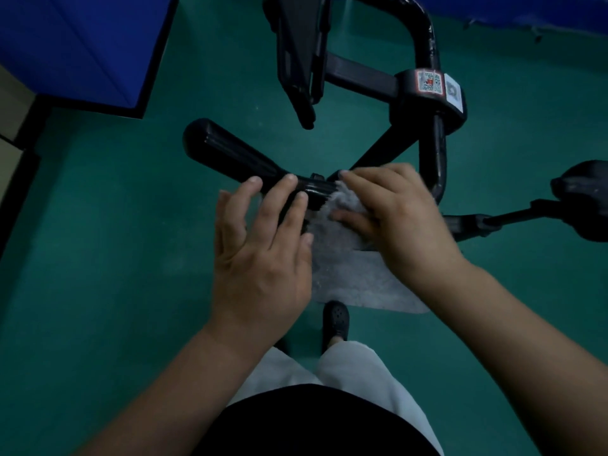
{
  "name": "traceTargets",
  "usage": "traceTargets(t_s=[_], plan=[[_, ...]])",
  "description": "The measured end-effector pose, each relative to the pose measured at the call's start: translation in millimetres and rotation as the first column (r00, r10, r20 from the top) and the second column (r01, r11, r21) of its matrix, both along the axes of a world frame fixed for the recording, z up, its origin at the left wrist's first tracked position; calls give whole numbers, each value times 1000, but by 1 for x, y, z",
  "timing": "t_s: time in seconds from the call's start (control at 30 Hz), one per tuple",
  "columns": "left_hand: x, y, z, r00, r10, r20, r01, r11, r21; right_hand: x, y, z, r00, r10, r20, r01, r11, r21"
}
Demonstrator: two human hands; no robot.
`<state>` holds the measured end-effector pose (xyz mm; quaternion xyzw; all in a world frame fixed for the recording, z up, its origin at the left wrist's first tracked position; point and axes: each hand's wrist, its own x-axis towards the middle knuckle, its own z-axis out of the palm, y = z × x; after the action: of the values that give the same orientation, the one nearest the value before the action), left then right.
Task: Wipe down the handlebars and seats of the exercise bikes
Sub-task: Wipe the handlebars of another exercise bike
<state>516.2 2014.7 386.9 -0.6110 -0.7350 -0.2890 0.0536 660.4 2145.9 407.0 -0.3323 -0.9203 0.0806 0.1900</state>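
Observation:
A black exercise bike fills the middle of the view. Its left handlebar grip (230,153) points up and to the left. My left hand (263,245) rests with spread fingers on the bar just right of that grip, fingertips touching it. A grey cloth (355,274) drapes over the bar's centre and hangs below my hands. My right hand (394,212) presses and grips the cloth against the bar. The bike's frame (431,103) with stickers rises behind. A black pedal (582,199) on its crank sticks out at the right.
Green floor (98,258) lies all around. A blue padded block (82,47) stands at the upper left, and blue matting runs along the top right. A black console or holder (299,57) hangs at top centre. My black shoe (335,320) stands below the cloth.

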Motion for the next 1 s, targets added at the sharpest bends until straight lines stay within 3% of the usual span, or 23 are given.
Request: traceTargets(t_s=[0.17, 0.33, 0.47, 0.53, 0.63, 0.73, 0.83, 1.0], plan=[[1, 0, 0, 1000, 6, 3, -6, 1000, -20, -21, 3, 3, 985, 165, -41, -168, 983, -69], [9, 1, -3, 999, 22, 27, -20, 998, -55, 47, 12, -3, 998, 2, 68, -2, 1000, 2], [13, 4, -4, 999, 41, 27, -39, 995, -88, 10, -12, -10, 990, -133, -37, 134, 990, 45], [15, 4, -5, 998, 48, 36, -44, 994, -97, -13, -24, -14, 992, -99, -78, 103, 993, 51], [18, 4, -5, 998, 54, 41, -50, 995, -91, 12, -15, -12, 1000, 18, -21, -17, 999, 49], [23, 5, -6, 995, 74, 64, -70, 995, -70, 56, -4, -10, 997, -56, 49, 51, 994, 95], [33, 8, -6, 993, 65, 98, -63, 998, -24, 49, -8, -12, 989, -145, -2, 144, 986, 79], [60, 25, -4, 990, -19, 140, 25, 999, -42, 58, 3, -13, 996, 71, -50, -69, 996, 52]])
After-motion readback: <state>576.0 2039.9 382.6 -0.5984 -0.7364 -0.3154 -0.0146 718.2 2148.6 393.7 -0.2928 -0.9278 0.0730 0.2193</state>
